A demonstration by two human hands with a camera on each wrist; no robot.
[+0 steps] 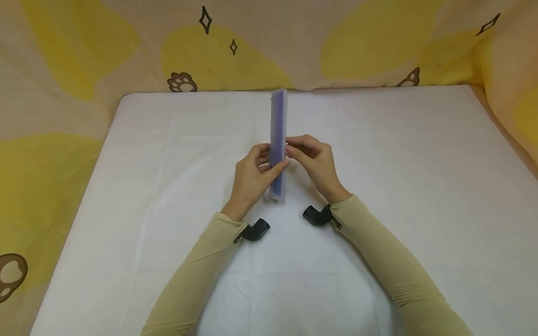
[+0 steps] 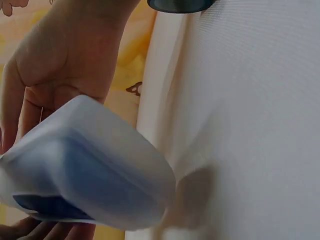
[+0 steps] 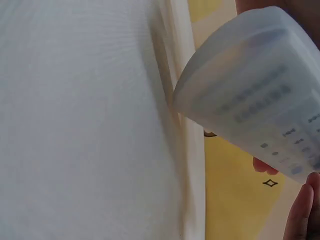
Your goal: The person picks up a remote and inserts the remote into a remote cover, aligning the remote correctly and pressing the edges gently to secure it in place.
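A long, flat translucent case with a purple-blue inside (image 1: 278, 135) stands on edge above the white table (image 1: 168, 186), pointing away from me. My left hand (image 1: 252, 175) grips its left side with the thumb across the near part. My right hand (image 1: 313, 161) pinches its right edge with the fingertips. In the left wrist view the case's rounded end (image 2: 95, 170) fills the lower left under the left hand's palm (image 2: 65, 55). The right wrist view shows its frosted face (image 3: 255, 100) with faint printed marks, and a fingertip (image 3: 300, 210) at the lower right.
A beige and yellow cloth with paw prints (image 1: 180, 83) hangs behind and beside the table. The table's far edge (image 1: 378, 88) lies just past the case. Black wrist camera mounts (image 1: 256, 231) sit on both sleeves.
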